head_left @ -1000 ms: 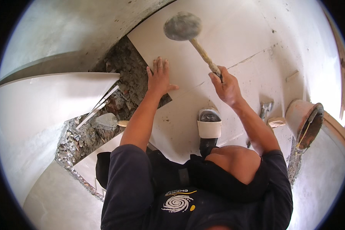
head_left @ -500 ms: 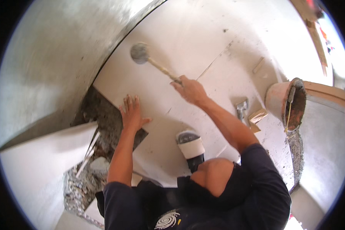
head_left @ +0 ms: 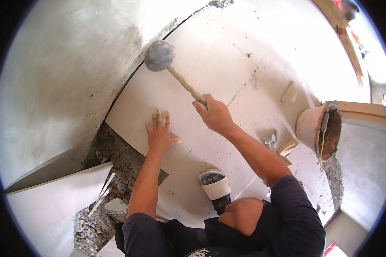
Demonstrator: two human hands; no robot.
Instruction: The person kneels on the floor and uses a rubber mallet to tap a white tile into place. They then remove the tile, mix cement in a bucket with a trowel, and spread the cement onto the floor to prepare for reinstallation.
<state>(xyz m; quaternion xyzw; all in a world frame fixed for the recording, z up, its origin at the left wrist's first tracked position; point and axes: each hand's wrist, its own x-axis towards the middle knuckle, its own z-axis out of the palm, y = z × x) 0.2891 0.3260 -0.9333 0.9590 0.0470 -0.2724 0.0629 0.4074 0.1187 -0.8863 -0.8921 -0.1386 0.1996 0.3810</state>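
Observation:
Gripped in my right hand (head_left: 215, 114) is the wooden handle of a rubber mallet (head_left: 159, 56) with a round, dark grey head. The head is over the far left part of a large pale floor tile (head_left: 133, 109), close to the wall; I cannot tell whether it touches the tile. My left hand (head_left: 160, 133) rests flat on the same tile with fingers spread, near its left edge. Beyond that edge lies rough dark mortar bed (head_left: 120, 145). My foot in a sandal (head_left: 214, 182) stands on the tiles between my arms.
A grey plastered wall (head_left: 73, 77) rises at the left. A loose pale tile (head_left: 60, 192) leans at the lower left beside rubble (head_left: 90, 233). On the right lie a mortar-stained bucket (head_left: 309, 126), a metal trowel-like tool (head_left: 270, 139) and a wood scrap (head_left: 288, 147). Another person (head_left: 347, 10) is at the far right.
The mallet head looks larger and nearer the wall, as if raised. My left hand has shifted slightly right on the tile. The whole view has moved a little.

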